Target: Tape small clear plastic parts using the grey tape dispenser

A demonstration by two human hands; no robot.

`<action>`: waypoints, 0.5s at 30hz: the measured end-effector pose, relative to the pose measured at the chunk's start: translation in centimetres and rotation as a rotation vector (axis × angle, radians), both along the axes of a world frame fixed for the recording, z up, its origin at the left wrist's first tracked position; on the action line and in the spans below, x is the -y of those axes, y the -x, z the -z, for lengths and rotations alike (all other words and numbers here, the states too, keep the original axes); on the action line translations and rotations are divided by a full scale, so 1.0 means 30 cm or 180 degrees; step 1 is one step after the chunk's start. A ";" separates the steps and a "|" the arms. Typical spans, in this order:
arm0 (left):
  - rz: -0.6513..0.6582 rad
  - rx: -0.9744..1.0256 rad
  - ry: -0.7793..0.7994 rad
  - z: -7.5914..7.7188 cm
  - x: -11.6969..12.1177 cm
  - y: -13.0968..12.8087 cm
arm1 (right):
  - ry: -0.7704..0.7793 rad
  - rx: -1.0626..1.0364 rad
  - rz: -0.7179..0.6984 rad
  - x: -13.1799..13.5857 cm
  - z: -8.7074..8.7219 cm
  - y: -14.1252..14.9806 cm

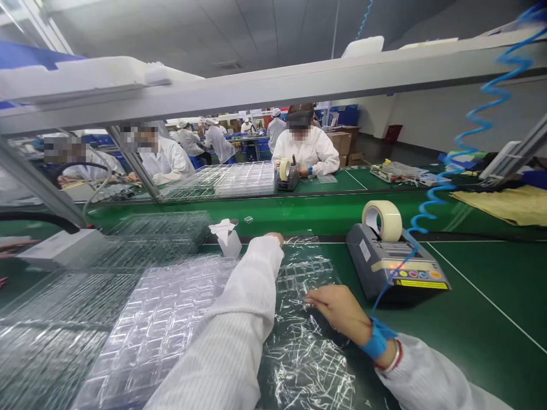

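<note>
The clear, crinkled plastic (306, 341) lies on the green worktop (478, 324), just left of the right hand (339, 310) and reaching up beside the left hand (277, 237). The right grip's fingers are bunched at it, pinching or merely touching, I cannot tell; the left grip is hidden past its sleeve (243, 307).

The right hand (337, 307), blue strap (379, 337) at its wrist, was at the crinkled clear plastic (314, 361); the left hand (276, 236), mostly sleeve-hidden, was near its far end, between clear trays (164, 307) and a tape dispenser (395, 267).
</note>
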State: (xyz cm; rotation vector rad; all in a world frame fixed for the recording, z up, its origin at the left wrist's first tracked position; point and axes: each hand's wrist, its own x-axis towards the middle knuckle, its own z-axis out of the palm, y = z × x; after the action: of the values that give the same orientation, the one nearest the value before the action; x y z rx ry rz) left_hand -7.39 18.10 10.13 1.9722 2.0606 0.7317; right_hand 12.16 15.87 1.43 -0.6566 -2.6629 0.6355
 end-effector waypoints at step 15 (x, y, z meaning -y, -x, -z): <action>0.1834 0.1018 -0.1282 -0.028 0.284 -0.228 | 0.5625 -0.2967 -0.0667 0.101 -0.091 -0.167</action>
State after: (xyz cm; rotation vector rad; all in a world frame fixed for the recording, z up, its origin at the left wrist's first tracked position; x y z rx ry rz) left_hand -0.55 9.59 10.97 2.2958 1.1392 1.2788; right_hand 17.17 12.84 4.16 -0.2019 -0.7902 2.4804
